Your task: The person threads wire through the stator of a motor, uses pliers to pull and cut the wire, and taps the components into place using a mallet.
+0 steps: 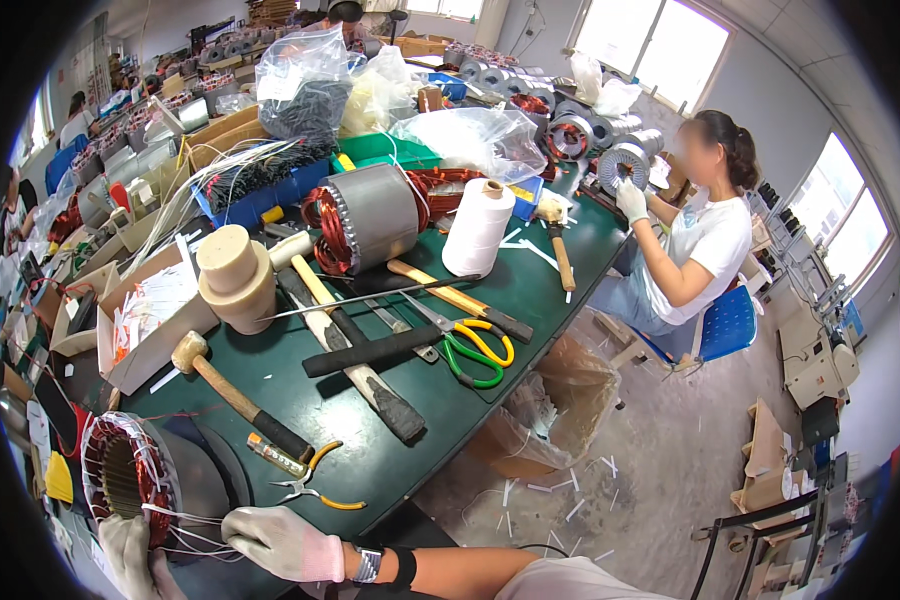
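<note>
A motor stator [192, 465], a grey metal cylinder with red copper windings bound in white, lies on its side at the table's near left corner. My left hand [127, 552], in a pale work glove, grips the lower rim of its open end; part of the hand is cut off by the picture's edge. Several white cords [192, 517] run from the windings to my right hand [282, 542], also gloved, whose fingers are closed on them. Yellow-handled pliers [315, 482] lie open just beyond my right hand, next to a utility knife [276, 454].
On the green table [270, 390] lie a mallet [232, 388], scissors [470, 345], a white thread cone [478, 230] and another wound stator [375, 220]. A carton of paper strips [160, 310] stands left. A co-worker [695, 240] sits at the far right. A lined waste box [560, 400] stands beside the table.
</note>
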Demonstrator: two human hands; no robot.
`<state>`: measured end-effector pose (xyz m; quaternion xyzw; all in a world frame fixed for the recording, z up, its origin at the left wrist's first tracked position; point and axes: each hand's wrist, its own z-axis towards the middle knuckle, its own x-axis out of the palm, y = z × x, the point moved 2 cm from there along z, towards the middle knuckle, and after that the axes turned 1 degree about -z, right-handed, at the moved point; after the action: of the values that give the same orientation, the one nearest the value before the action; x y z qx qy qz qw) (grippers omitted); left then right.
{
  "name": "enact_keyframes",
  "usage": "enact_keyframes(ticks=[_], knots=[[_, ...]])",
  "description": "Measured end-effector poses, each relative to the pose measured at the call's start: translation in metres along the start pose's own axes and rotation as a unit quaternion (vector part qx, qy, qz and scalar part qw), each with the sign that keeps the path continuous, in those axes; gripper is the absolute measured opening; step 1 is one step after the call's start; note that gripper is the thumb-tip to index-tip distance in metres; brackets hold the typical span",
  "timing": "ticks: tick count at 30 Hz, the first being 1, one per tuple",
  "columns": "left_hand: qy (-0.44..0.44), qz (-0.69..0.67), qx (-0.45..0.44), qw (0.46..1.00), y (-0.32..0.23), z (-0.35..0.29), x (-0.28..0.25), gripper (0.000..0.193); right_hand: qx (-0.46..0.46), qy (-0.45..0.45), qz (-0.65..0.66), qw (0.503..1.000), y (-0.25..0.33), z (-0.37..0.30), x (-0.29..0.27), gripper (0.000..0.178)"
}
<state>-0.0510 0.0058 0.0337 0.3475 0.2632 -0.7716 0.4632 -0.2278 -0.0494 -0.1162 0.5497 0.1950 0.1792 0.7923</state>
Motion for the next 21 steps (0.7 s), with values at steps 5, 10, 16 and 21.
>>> enact_keyframes(ticks=[5, 10, 16, 21], knots=[[-0.007, -0.024, 0.015, 1.0, 0.002, 0.005, 0.011, 0.029, -0.01, 0.022, -0.048, 0.999, 0.003, 0.0, -0.009, 0.018], [0.022, -0.095, -0.026, 0.995, 0.013, -0.011, 0.015, 0.05, -0.027, -0.049, -0.091, 0.994, 0.01, -0.003, -0.013, 0.016], [-0.018, -0.144, 0.039, 0.989, 0.028, -0.008, 0.009, 0.052, 0.089, -0.068, -0.023, 0.993, 0.022, 0.001, 0.0, 0.013], [-0.027, -0.168, 0.037, 0.985, 0.029, -0.008, 0.004, 0.051, 0.097, -0.089, 0.005, 0.991, 0.052, 0.01, 0.004, 0.015]])
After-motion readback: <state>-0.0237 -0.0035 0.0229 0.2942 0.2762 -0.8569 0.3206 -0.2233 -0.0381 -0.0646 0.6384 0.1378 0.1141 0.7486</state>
